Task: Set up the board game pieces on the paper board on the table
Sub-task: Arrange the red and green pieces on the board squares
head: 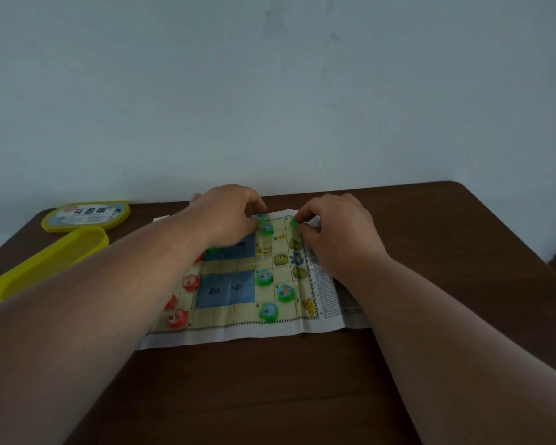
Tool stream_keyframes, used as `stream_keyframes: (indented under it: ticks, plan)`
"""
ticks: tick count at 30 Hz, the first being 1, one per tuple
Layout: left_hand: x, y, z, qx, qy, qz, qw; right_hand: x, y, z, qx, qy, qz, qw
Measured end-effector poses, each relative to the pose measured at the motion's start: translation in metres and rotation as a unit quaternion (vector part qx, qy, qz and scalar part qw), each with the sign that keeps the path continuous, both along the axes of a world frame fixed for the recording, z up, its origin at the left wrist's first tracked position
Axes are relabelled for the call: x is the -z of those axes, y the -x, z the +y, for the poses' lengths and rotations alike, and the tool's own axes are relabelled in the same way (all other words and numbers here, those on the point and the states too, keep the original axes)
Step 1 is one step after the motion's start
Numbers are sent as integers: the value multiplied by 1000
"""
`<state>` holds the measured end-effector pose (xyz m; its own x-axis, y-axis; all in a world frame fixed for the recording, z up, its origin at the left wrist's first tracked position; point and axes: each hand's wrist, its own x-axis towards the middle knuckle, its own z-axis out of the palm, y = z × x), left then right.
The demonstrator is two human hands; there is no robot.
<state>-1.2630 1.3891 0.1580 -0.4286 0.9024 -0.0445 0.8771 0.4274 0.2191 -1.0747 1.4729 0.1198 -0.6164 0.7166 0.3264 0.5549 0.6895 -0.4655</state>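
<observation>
Placing green pieces along the far edge of the paper board (238, 329), as I judge the step; red pieces (178, 317) already stand on its left side, green ones (269, 311) on its right.

Item, far left: yellow box tray (45, 268) and its labelled lid (87, 216), set apart on the table (270, 396), clear of the board.

Item, my left hand (228, 216): fingers curled down over the far middle squares, tips at a green piece (266, 228); whether I pinch it or only touch it I cannot tell.

Item, my right hand (337, 232): thumb and fingers pinching a green piece (293, 221) at the far right corner of the grid.

Next move, as I judge: seat each piece squarely on its printed square, then let go without nudging neighbours or rucking the thin paper.
</observation>
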Motion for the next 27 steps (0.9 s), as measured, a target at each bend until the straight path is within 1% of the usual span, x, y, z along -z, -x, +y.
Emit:
stream_keyframes:
  ticks: [3,6,10,12,15,17,21,24,27]
  plan:
    - [0,2,-1,-4,-10,6,1000,-1,0,-1,-1,6,-21,1000]
    - [-4,3,-5,-9,-40,10,999,-1,0,-2,-2,11,-27,1000]
    - [-13,-5,-17,12,-88,-41,995,-2,-1,-3,10,30,-8,999]
    - [-14,-13,-26,38,-89,-56,994,-1,-1,-3,16,32,4,999]
    - [-8,-21,-35,63,-64,-18,996,-1,1,-3,22,37,2,999]
    - [-5,-20,-36,59,-62,-1,996,-2,1,-3,19,35,-5,999]
    - [-5,-15,-37,53,-65,1,997,-4,-1,-4,7,32,-21,999]
    - [-7,-14,-37,46,-66,-10,997,-7,-1,-3,2,21,-55,998]
    - [-9,-14,-40,38,-81,-27,996,-6,0,-2,7,18,-66,998]
